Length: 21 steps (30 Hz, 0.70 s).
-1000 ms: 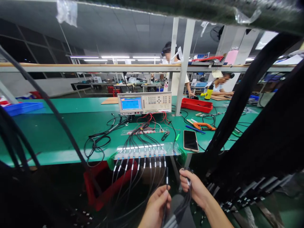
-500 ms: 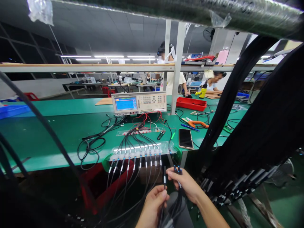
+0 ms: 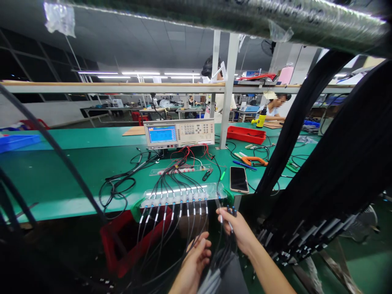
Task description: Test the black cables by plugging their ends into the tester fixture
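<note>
Head camera view shows two bare hands in front of a green table (image 3: 70, 179). Right hand (image 3: 237, 229) has its fingers closed on a bundle of black cables (image 3: 225, 256), whose dark and blue tips stand above the hand. Between its thumb and forefinger is one cable with a white label (image 3: 221, 219), just below the right end of a clear strip (image 3: 212, 188); whether it is plugged in, I cannot tell. Left hand (image 3: 196, 255) is lower, its fingers loosely bent and a little apart, near the row of labelled cables (image 3: 180, 212) hanging from this strip. A phone (image 3: 239, 179) lies to the right on the table.
</note>
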Motion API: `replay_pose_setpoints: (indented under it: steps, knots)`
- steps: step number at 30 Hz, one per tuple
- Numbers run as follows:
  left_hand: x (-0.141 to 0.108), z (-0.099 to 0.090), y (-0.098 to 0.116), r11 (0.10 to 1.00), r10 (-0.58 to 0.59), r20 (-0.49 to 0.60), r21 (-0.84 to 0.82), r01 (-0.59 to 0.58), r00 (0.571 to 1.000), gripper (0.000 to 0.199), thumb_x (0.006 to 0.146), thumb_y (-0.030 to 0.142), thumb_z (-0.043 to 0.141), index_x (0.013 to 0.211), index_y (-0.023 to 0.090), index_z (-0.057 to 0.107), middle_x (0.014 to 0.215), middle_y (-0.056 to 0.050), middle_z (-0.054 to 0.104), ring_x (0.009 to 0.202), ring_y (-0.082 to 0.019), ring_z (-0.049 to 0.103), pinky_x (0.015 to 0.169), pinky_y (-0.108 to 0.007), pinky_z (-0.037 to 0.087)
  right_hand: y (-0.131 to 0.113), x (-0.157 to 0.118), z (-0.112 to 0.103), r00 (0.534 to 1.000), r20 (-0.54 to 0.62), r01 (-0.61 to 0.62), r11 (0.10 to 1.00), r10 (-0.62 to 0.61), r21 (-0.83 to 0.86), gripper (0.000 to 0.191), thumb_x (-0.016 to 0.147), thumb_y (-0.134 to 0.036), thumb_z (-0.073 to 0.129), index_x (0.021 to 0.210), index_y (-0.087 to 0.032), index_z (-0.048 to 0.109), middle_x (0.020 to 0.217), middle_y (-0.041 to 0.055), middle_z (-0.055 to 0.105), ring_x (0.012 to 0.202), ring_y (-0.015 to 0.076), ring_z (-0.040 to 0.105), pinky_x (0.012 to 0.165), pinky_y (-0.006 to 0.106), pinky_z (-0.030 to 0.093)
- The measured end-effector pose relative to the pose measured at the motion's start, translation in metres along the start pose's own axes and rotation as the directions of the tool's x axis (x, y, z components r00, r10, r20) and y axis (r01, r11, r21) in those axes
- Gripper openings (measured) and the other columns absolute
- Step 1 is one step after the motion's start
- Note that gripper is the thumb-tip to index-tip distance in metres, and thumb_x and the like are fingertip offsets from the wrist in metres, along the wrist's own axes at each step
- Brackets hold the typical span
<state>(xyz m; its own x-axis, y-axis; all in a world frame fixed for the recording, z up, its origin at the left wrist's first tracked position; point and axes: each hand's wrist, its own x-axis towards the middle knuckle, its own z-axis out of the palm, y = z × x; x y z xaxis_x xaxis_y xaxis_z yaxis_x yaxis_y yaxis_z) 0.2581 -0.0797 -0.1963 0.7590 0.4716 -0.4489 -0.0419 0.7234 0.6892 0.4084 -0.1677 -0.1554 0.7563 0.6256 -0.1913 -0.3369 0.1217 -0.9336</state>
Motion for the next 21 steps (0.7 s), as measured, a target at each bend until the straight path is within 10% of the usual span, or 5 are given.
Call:
replay_pose_setpoints:
  steps: [7,21]
  knots:
    - [0.021,-0.030,-0.008,0.997,0.001,-0.101,-0.071,-0.008,0.995,0.026,0.060,0.028,0.088,0.085,0.028,0.078,0.068,0.004,0.074,0.055,-0.007,0.063,0.050,-0.014,0.045,-0.007,0.020,0.001,0.993,-0.121,0.011,1.000,-0.009,0.023,0.047,0.057,-0.052,0.083,0.077,-0.012,0.073,0.060,-0.0031,0.057,0.039,0.0020,0.033,0.038,0.019,0.021]
    - [0.023,-0.030,-0.013,0.991,-0.019,-0.086,-0.134,0.007,0.996,0.028,0.057,0.029,0.089,0.083,0.026,0.079,0.063,0.004,0.072,0.053,-0.007,0.062,0.048,-0.014,0.046,-0.003,0.021,0.003,0.985,-0.168,0.044,0.999,-0.041,0.020,0.046,0.058,-0.052,0.082,0.077,-0.011,0.074,0.060,-0.0035,0.056,0.038,0.0018,0.035,0.037,0.019,0.023]
